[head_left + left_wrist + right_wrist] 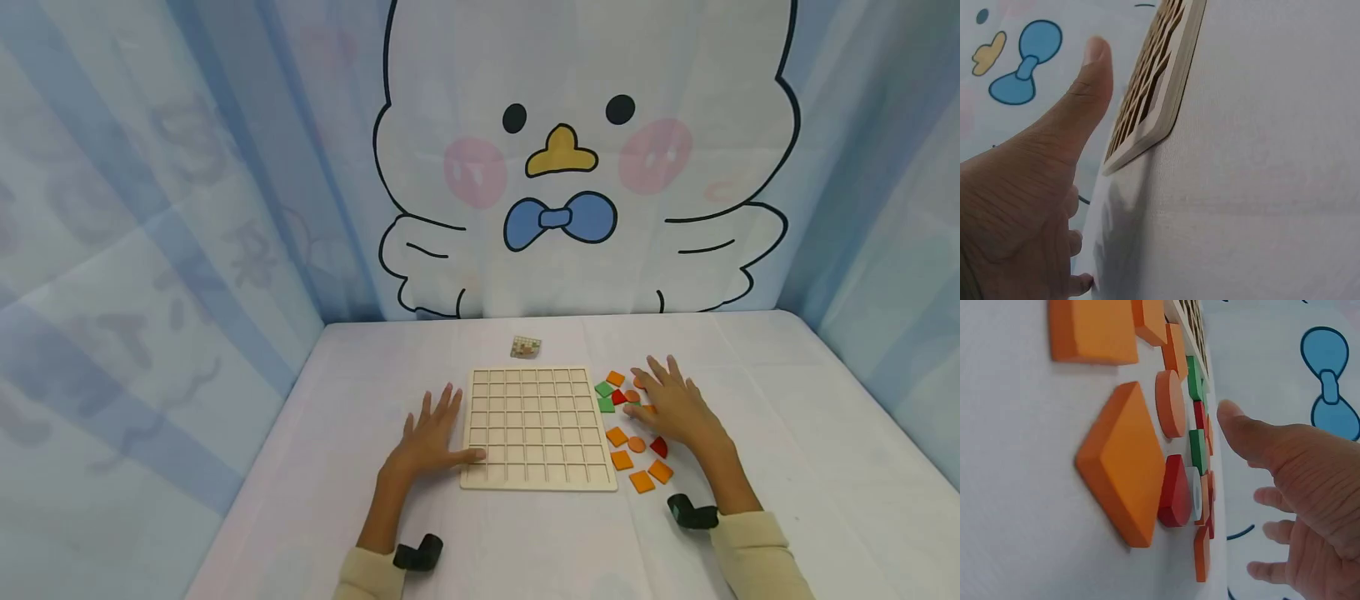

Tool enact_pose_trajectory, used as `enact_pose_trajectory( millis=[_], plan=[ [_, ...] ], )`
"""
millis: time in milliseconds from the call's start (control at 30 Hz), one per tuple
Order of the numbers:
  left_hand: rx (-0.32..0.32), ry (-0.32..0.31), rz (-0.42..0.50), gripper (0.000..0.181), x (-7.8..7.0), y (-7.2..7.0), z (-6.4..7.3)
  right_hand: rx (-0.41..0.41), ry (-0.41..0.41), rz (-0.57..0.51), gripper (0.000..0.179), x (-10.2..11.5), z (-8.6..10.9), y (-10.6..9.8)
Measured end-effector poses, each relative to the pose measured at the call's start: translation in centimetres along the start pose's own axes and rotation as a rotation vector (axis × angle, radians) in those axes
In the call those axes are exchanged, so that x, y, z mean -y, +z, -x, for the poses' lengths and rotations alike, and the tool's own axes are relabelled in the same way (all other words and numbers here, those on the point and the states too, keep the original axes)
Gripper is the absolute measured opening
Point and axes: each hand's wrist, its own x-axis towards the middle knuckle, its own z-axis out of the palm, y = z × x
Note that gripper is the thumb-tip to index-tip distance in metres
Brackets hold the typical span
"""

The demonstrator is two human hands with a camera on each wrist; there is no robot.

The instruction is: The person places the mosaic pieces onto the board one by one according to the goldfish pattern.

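Observation:
A pale wooden grid board [536, 429] lies flat on the white table, its square cells bare. My left hand [431, 442] is at the board's left side with fingers spread, the thumb over its lower left edge; in the left wrist view that thumb [1094, 69] sticks up near the board's corner [1160, 119]. My right hand [675, 408] hovers with spread fingers above the upper cluster of small coloured pieces right of the board. Among them are green squares [606, 405], orange squares [642, 482], orange discs [637, 444] and a red quarter-round piece [659, 447]. Some pieces are hidden under the right hand.
A small patterned card or packet [526, 347] lies behind the board. Around the table [840, 433] hang pale blue curtains [150, 250], and a cartoon-printed cloth [562, 275] forms the back. Each wrist wears a black camera [418, 552].

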Motion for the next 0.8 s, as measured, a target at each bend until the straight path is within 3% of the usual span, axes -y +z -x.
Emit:
enact_pose_trajectory(
  millis=[233,400,800],
  plan=[
    [0.038,0.1,0.044,0.13,-0.9,0.5,0.9,-0.044,0.015,-0.042,0.05,-0.1,-0.3,0.4],
    [0.038,0.113,0.086,0.134,-1.1,1.3,1.4,-0.069,0.014,-0.08,0.04,-0.2,-0.5,0.7],
    [-0.007,0.134,0.085,0.134,-1.4,2.1,1.8,-0.095,0.006,-0.084,0.031,-0.9,-1.0,1.2]
  ],
)
